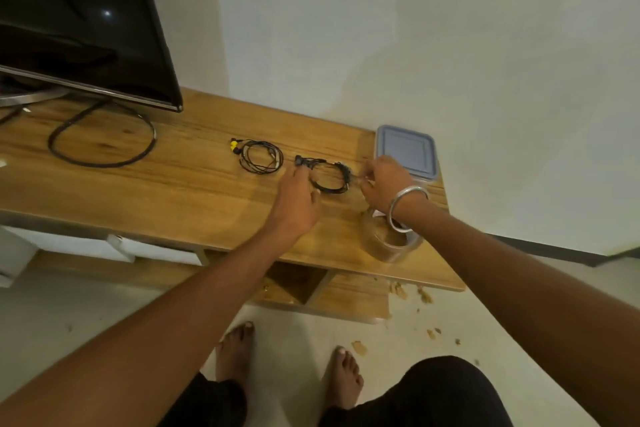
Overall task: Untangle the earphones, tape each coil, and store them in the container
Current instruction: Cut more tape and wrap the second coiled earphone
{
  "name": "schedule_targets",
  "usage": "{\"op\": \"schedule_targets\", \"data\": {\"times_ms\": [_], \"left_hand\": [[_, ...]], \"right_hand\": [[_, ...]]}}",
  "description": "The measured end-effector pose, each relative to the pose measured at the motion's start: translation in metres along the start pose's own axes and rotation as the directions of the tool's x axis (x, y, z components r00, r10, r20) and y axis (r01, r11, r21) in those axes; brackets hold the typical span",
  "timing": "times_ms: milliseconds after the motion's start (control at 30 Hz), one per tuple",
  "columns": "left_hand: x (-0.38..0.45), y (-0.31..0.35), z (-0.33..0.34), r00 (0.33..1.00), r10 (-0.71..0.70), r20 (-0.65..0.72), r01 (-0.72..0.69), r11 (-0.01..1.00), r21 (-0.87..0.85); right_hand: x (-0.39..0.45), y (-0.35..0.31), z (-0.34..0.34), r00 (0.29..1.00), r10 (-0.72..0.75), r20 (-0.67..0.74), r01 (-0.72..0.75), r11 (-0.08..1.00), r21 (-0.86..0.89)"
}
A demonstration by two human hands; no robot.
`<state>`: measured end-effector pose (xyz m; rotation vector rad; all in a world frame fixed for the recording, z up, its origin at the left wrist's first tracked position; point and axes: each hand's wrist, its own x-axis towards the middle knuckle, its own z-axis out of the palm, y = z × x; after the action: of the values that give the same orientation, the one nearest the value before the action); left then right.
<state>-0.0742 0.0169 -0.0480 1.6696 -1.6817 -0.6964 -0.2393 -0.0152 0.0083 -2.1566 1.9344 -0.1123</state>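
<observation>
Two coiled earphones lie on the wooden TV unit [194,184]. The left coil [261,156] is black with yellow earbuds and lies untouched. The right black coil [330,177] sits between my hands. My left hand [298,198] rests at its left edge with fingers curled over the cable. My right hand [384,185] pinches something small and pale at the coil's right edge, likely a strip of tape. A clear tape roll [391,241] stands under my right wrist. The clear container with a blue-grey lid [407,152] sits closed at the right end.
A television [79,21] stands at the back left, with a thick black cable loop [100,142] on the wood in front of it. The unit's front edge runs close to my forearms. My bare feet [287,367] stand on the pale floor, which has scattered crumbs at right.
</observation>
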Motion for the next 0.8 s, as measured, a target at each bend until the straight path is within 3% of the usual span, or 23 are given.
{"op": "schedule_targets", "data": {"times_ms": [200, 333, 433, 600, 800], "left_hand": [[-0.032, 0.026, 0.039, 0.972, -0.02, 0.236, 0.057, 0.986, -0.154], [-0.039, 0.032, 0.044, 0.968, -0.039, 0.249, 0.091, 0.976, -0.2], [-0.041, 0.035, 0.043, 0.965, -0.046, 0.258, 0.105, 0.97, -0.22], [-0.036, 0.04, 0.035, 0.97, 0.0, 0.243, 0.074, 0.952, -0.296], [-0.026, 0.056, 0.03, 0.975, 0.047, 0.217, 0.06, 0.885, -0.461]], "right_hand": [[-0.058, 0.03, 0.01, 1.0, 0.013, -0.02, -0.013, 1.0, -0.027], [-0.08, 0.03, 0.019, 0.998, -0.054, 0.039, 0.058, 0.991, -0.12], [-0.086, 0.031, 0.023, 0.995, -0.103, -0.018, 0.1, 0.988, -0.116], [-0.086, 0.036, 0.025, 0.978, -0.057, -0.202, 0.106, 0.966, 0.237], [-0.088, 0.041, 0.018, 0.975, -0.017, -0.223, 0.115, 0.891, 0.438]]}}
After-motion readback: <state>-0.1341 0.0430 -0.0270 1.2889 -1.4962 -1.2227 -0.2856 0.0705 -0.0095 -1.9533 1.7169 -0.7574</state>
